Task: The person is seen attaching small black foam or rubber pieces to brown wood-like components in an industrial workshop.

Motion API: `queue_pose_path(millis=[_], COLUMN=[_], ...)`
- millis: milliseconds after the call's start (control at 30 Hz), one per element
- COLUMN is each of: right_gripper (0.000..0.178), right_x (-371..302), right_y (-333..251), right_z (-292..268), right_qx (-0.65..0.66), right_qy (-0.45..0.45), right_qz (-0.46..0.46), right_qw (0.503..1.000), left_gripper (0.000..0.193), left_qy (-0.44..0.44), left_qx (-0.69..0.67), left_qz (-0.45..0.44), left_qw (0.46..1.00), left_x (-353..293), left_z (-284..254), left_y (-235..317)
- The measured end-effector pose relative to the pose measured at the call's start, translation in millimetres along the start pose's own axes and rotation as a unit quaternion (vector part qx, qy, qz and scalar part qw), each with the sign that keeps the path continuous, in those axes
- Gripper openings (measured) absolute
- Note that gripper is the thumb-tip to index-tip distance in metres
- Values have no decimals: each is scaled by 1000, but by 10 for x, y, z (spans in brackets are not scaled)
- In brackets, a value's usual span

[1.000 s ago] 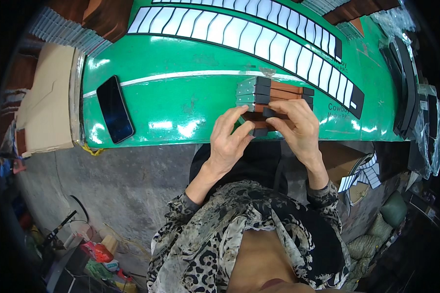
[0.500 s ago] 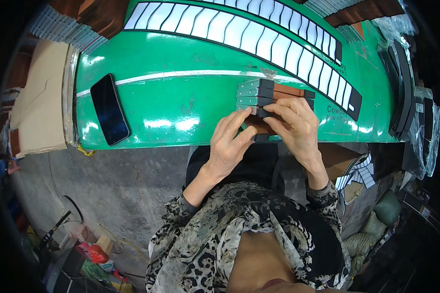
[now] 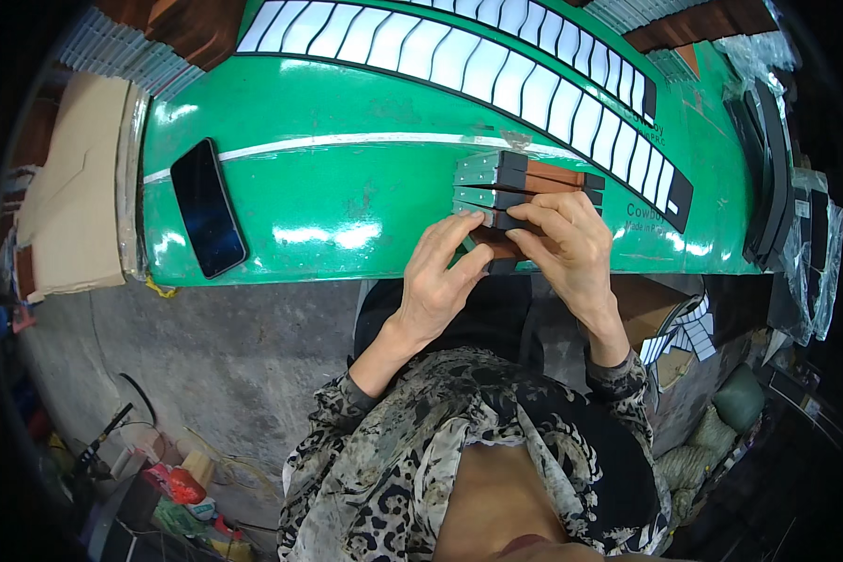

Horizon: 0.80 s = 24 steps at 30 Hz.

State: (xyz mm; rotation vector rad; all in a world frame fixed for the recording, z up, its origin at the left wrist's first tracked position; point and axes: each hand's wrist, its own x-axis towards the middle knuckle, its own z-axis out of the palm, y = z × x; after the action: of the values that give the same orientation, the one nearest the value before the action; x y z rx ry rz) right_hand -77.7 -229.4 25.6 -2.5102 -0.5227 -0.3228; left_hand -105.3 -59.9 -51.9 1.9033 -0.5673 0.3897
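A small stack of flat pieces (image 3: 520,183), brown and black with grey-green ends, lies on the green board (image 3: 347,197) near its front edge. My left hand (image 3: 440,276) rests its fingertips on the stack's near left corner. My right hand (image 3: 567,244) covers the near right part, fingers curled over a dark brown piece (image 3: 498,245) that both hands grip. The underside of that piece is hidden by my fingers.
A black phone (image 3: 206,208) lies on the board's left end. A curved row of white panels (image 3: 496,70) runs across the board's far side. Cardboard (image 3: 70,197) sits left, black bagged strips (image 3: 787,178) at right, grey concrete floor (image 3: 225,347) below, with clutter at lower left.
The view has shifted slightly, so the board and phone sit a little lower and more to the left. Both hands stay on the stack's near edge with small finger movements.
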Motion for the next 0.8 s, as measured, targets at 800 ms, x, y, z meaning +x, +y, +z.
queue_pose_path(millis=[800], right_gripper=[29], right_x=[-7], right_y=[0], right_z=[22], right_qx=[-2], right_qy=[8], right_qz=[-5], right_qw=[1000], left_gripper=[41], left_qy=[-2], left_qx=[-17], left_qz=[-4], left_qw=[1000], left_x=[-6], left_z=[7], left_y=[-12])
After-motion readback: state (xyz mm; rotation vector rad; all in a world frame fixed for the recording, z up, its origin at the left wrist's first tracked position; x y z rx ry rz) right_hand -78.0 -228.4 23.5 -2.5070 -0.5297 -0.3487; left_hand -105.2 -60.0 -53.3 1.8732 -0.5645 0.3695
